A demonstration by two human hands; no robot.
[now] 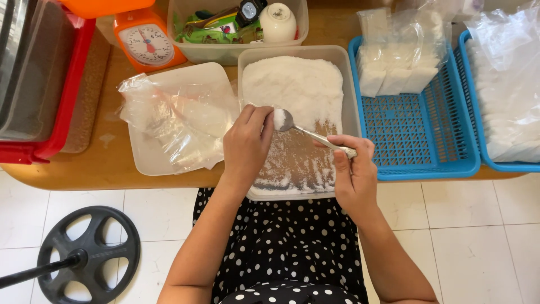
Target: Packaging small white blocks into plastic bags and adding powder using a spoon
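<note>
My right hand [353,169] grips the handle of a metal spoon [292,125] whose bowl carries a little white powder. My left hand [246,143] has its fingers pinched together right at the spoon's bowl; whether it holds a small bag there I cannot tell. Both hands hover over a clear rectangular tub [347,73] of white powder [292,84], heaped at the far end and scraped thin at the near end. To the left, crumpled clear plastic bags [177,121] lie on a shallow tray [140,155].
An orange kitchen scale [147,42] stands at the back left beside a red-rimmed bin [62,107]. A clear box [236,53] holds packets and a white cup. Two blue baskets [422,135] [478,141] on the right hold filled white packets. A black stand base [90,253] sits on the tiled floor.
</note>
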